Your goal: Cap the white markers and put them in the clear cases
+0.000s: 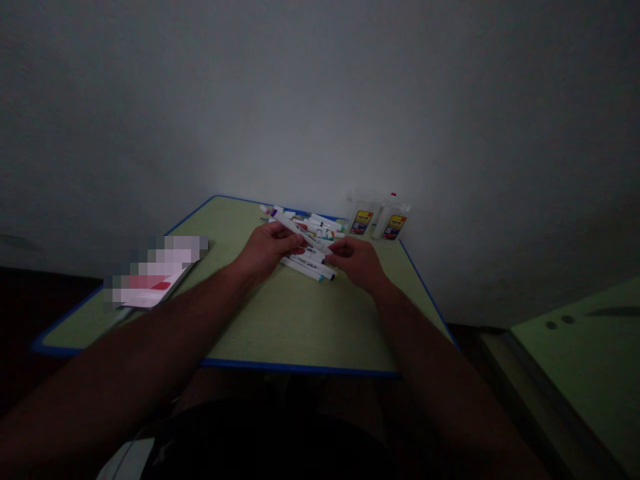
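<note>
Head view, marker in hand: a white marker [289, 224] slants across the space between the two hands, its long axis running from upper left, away from the person, down to the lower right.
Marker ends: the purple-tipped end points up and left, beyond the left fingers; the other end points at the right fingertips.
Left hand [263, 252]: closed around the marker's middle, thumb along the near side.
Right hand [359, 261]: thumb and fingers drawn together in a pinch at the lower right end; whether they grip that end or only touch it, I cannot tell.
Markers under the hands: several white markers [305, 268] lie just below the held one, slanting much the same way, with dark blue and teal ends toward the lower right.
Marker pile: more markers [327, 222] lie crossed behind the hands, near the table's far edge.
Clear cases: two labelled cases [361, 222] [395, 227] stand at the far right corner, close to the wall [320, 100].
Tabletop: the green table [300, 327] gives open room between the hands and its near blue edge.
Left side: a partly pixelated flat item [173, 275] lies well apart from the markers, near the left edge.
</note>
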`<control>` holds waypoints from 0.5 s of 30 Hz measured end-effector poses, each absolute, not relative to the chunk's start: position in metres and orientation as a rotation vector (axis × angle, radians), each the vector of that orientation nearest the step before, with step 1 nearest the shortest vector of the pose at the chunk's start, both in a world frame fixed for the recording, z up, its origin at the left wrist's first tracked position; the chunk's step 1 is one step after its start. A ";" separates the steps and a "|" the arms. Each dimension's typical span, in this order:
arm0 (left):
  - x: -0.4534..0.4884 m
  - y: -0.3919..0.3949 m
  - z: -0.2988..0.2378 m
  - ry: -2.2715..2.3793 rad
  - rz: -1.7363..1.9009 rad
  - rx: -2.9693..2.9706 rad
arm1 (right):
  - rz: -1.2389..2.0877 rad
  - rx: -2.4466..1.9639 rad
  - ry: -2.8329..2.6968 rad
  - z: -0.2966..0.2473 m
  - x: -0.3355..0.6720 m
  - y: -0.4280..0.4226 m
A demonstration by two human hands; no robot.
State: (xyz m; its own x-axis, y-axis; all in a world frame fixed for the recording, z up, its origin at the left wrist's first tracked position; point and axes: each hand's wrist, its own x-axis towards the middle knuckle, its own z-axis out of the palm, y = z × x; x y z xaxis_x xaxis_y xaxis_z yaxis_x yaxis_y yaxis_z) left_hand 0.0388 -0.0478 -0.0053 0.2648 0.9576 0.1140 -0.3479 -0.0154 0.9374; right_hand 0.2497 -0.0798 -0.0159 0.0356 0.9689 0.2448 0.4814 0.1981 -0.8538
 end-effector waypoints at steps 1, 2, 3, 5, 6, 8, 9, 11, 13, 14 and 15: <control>0.039 -0.047 -0.006 0.722 1.183 1.119 | 0.697 -1.409 -1.579 -0.016 0.249 -0.080; 0.039 -0.047 -0.007 0.727 1.175 1.120 | 0.700 -1.406 -1.579 -0.016 0.249 -0.081; 0.039 -0.047 -0.007 0.731 1.170 1.118 | 0.705 -1.402 -1.581 -0.016 0.248 -0.081; 0.038 -0.047 -0.008 0.731 1.172 1.109 | 0.723 -1.380 -1.580 -0.016 0.248 -0.082; 0.038 -0.047 -0.008 0.729 1.175 1.103 | 0.737 -1.359 -1.577 -0.016 0.248 -0.083; 0.038 -0.046 -0.008 0.723 1.181 1.090 | 0.770 -1.309 -1.563 -0.016 0.248 -0.083; 0.037 -0.046 -0.008 0.722 1.180 1.084 | 0.782 -1.288 -1.557 -0.016 0.248 -0.083; 0.037 -0.046 -0.008 0.726 1.173 1.074 | 0.787 -1.258 -1.557 -0.017 0.249 -0.082; 0.036 -0.045 -0.008 0.731 1.162 1.067 | 0.778 -1.241 -1.570 -0.018 0.250 -0.081; 0.036 -0.045 -0.008 0.733 1.157 1.063 | 0.776 -1.236 -1.578 -0.018 0.250 -0.081; 0.036 -0.045 -0.008 0.735 1.155 1.059 | 0.779 -1.230 -1.584 -0.018 0.250 -0.081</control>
State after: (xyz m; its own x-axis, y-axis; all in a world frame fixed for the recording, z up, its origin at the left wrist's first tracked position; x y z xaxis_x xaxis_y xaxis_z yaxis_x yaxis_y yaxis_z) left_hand 0.0365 -0.0450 -0.0079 0.2749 0.9599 0.0544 -0.3575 0.0495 0.9326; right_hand 0.2504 -0.0810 -0.0184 -0.0425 0.9545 0.2953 0.3490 0.2911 -0.8908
